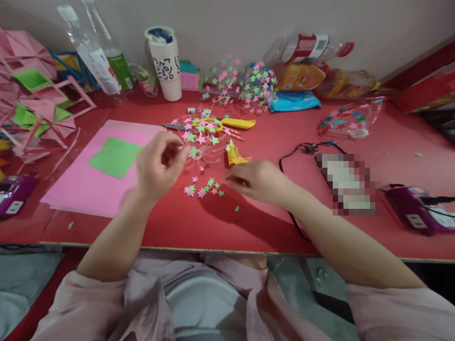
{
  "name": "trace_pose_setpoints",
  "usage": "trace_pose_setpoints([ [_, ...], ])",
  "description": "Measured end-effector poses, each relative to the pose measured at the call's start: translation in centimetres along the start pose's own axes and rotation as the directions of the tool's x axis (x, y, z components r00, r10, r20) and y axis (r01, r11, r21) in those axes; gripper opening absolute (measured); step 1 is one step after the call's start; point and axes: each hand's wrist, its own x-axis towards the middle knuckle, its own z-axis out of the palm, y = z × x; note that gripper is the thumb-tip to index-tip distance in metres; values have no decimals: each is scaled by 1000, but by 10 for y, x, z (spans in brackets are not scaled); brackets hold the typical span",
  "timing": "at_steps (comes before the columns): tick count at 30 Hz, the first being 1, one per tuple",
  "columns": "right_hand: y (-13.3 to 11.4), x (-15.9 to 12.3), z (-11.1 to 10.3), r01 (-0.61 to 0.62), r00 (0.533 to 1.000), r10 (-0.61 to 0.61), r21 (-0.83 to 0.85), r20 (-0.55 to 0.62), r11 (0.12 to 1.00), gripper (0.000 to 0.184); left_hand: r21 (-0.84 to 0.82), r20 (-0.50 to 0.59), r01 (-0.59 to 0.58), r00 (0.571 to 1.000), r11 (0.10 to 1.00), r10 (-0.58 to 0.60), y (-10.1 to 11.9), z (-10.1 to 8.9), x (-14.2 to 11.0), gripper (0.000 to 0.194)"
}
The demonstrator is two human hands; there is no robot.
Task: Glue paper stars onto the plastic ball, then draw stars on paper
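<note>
My left hand (159, 163) hovers over the right edge of the pink paper sheets (80, 189), thumb and fingers curled together. Its fingertips are beside a clear plastic piece (197, 154) dotted with pink and green stars; whether they touch it or hold something small I cannot make out. My right hand (258, 182) is over the table with its fingers pinched together, their contents hidden. Between and below the hands lies a loose cluster of small paper stars (202, 190). Just behind the right hand rests a yellow tool shaped like a glue gun (233, 155).
Yellow-handled scissors (174, 126) lie behind the plastic piece. A green square (115, 157) sits on the pink sheets. A white tumbler (171, 87), bottles (94, 66) and star-covered clear plastic (259, 85) line the wall. A blurred-out phone-like object (346, 182) and cord are at right.
</note>
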Motion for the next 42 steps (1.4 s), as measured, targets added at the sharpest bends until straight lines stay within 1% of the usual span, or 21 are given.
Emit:
trace_pose_setpoints([
  [1,-2,-1,7,10,998,-6,-60,68,998,19,39,59,-41,998,998,39,5,1,-3,7],
  [2,-3,-2,15,8,995,4,-116,102,993,22,72,106,-96,990,993,88,9,3,-5,7],
  [4,-5,-2,30,12,990,15,-191,138,982,26,111,167,-157,976,981,138,11,5,-7,8],
  [5,-7,-1,37,21,990,10,-216,142,976,27,114,176,-159,975,981,137,10,5,-6,9],
  [7,-11,-1,46,51,989,-14,-250,150,967,30,94,159,-111,983,989,95,7,6,-5,10],
  [10,-20,1,51,94,984,-49,-263,174,960,32,58,103,-34,994,998,28,2,4,-3,12],
  [13,-30,11,53,114,973,-59,-241,223,964,30,63,91,-22,996,998,16,1,3,-2,14],
  [17,-46,31,63,71,963,-8,-225,268,972,30,74,107,-41,994,996,33,1,1,-1,14],
  [20,-54,42,71,59,957,22,-270,290,961,30,52,63,5,998,999,-8,-4,0,1,16],
  [22,-55,45,73,87,945,17,-300,326,950,25,15,26,70,997,997,-71,-9,1,3,17],
  [24,-54,44,72,121,935,0,-318,355,940,26,-26,2,134,991,991,-134,-13,2,4,18],
  [26,-50,41,69,135,936,-10,-334,352,933,26,-52,-6,169,986,984,-170,-15,3,4,18],
  [28,-45,37,65,121,947,-4,-346,320,930,28,-58,0,159,987,986,-159,-14,4,4,17],
  [30,-40,32,61,62,964,33,-343,264,937,27,-42,14,125,992,991,-124,-12,3,3,16],
  [32,-34,27,57,-58,977,113,-290,179,955,25,-27,40,92,995,995,-90,-8,2,2,19],
  [33,-31,25,55,-131,977,164,-229,133,965,22,-21,62,76,995,997,-75,-6,1,2,21],
  [34,-28,23,53,-202,972,216,-142,95,969,19,-16,84,57,995,998,-56,-3,0,1,24],
  [36,-23,20,48,-301,953,297,90,63,949,14,-4,136,1,991,1000,0,3,-1,0,30],
  [37,-21,18,46,-330,944,324,210,65,920,13,3,155,-37,987,999,36,7,-2,0,32],
  [39,-17,16,43,-371,925,368,416,90,830,14,13,193,-110,975,994,105,13,-1,-1,30],
  [42,-17,14,38,-419,896,413,625,165,659,17,7,279,-190,943,982,180,20,1,-3,21],
])
